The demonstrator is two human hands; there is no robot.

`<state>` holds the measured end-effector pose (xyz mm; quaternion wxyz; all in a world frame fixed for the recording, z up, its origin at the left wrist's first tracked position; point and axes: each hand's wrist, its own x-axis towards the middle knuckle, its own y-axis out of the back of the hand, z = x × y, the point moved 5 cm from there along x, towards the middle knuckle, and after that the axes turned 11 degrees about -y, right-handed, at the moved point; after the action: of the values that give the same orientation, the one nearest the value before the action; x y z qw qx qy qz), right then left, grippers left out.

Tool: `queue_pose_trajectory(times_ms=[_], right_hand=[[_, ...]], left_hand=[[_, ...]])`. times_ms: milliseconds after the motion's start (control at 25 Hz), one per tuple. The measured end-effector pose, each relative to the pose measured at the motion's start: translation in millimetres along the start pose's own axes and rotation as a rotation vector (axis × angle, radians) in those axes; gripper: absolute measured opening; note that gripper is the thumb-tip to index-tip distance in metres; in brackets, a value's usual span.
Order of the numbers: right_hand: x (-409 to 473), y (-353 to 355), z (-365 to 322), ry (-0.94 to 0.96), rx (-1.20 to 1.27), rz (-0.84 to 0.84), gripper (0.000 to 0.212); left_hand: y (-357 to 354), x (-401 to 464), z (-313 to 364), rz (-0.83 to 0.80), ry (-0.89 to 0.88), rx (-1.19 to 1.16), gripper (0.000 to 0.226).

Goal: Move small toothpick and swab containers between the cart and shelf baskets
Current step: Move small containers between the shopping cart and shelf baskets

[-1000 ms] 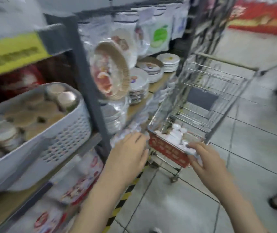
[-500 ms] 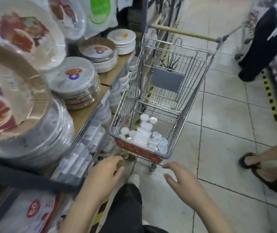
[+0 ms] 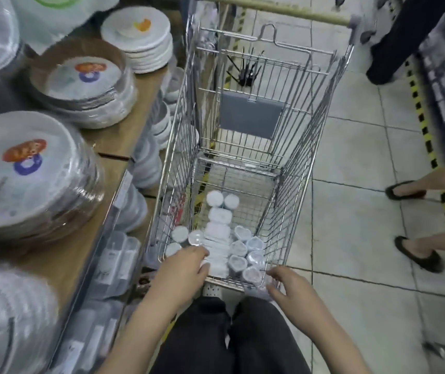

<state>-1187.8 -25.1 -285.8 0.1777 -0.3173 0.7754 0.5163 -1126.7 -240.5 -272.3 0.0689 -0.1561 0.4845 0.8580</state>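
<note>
reaching hands (image 3: 186, 268) (image 3: 291, 288), cart (image 3: 291, 168), small containers (image 3: 238, 249)

Both forearms are seen bare, with no sleeves, watch or rings visible on the left hand (image 3: 186, 268) or the right hand (image 3: 291, 290). Plain black trousers (image 3: 232, 338) are worn, and a white perforated shoe (image 3: 211, 290) is glimpsed.

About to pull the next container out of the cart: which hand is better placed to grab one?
Left, probably. The left hand is already inside the cart, fingers on the small white containers. The right hand is at the near rim, outside the pile.
</note>
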Motion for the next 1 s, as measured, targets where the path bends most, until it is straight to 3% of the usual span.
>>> queue_pose_trajectory(times_ms=[360,760,1000], right_hand=[[115.6,-52.5,19.9,-0.181,-0.047,-0.203,0.040],[237.5,-118.3,52.4,-0.386,-0.184,-0.168,0.072],[260.9,-133.9,71.8,-0.428,-0.150,-0.231,0.066]], left_hand=[[-58.6,75.9,-23.7,-0.184,0.032,-0.057,0.033],[-101.2,136.1,-73.2,-0.140,0.059,-0.149,0.032],[-105.7,179.8,-82.3,-0.115,0.046,-0.164,0.031]])
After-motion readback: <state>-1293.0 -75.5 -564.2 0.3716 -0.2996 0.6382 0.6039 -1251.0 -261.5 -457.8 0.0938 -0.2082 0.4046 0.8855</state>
